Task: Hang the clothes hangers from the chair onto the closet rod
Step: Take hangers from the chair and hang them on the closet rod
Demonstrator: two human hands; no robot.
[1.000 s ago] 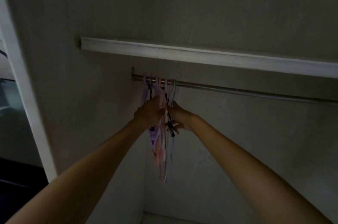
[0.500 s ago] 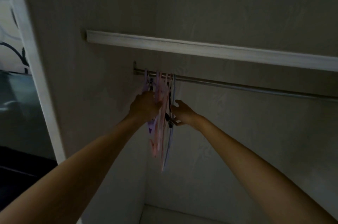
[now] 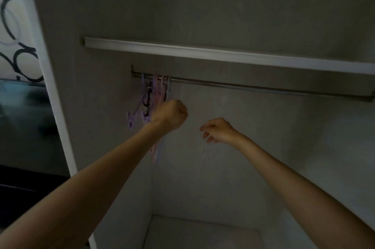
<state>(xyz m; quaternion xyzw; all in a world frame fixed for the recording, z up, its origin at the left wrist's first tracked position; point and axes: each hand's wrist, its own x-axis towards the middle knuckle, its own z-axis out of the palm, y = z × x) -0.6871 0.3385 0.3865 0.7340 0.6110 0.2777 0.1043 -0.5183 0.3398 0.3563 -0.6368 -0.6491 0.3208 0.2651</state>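
The left hand (image 3: 169, 115) is in the middle of the frame, a bit to the left. Its fingers are curled into a loose fist. It sits right in front of the hangers (image 3: 154, 94), so I cannot tell if it holds one or just hides them. The right hand (image 3: 218, 130) is just to the right of it and a little lower. Its fingers hang loose and bent, and it holds nothing. It is apart from the hangers.

The hangers are in a tight bunch, purple, pink and pale, with some black bits. Their hooks are over the closet rod (image 3: 253, 87) near its left end, close to the side wall. They hang down behind the left wrist, and the long thin ends show below the arm. The rest of the rod, going off to the right of the frame, has nothing on it. A white shelf (image 3: 203, 53) runs just above the rod.

The chair is not in the picture, so I cannot tell if more hangers wait there. This bunch looks hung up. I think this part of the job is done or nearly done, and what is left is to let go and check the chair.
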